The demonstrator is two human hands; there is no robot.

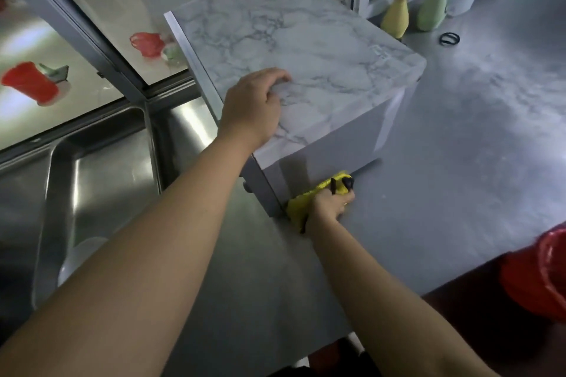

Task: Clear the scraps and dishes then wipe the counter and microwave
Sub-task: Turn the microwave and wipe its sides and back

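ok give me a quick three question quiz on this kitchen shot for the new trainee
1. True or false: the left hand rests on top of the marble-patterned box-shaped microwave.
2. What does the right hand hold against the grey counter?
A. a red cup
B. a yellow cleaning cloth
C. a black ring
3. Fill in: the steel sink lies to the ____ of the microwave.

Key
1. True; its fingers curl over the top.
2. B; the cloth sits at the microwave's lower front corner.
3. Left.
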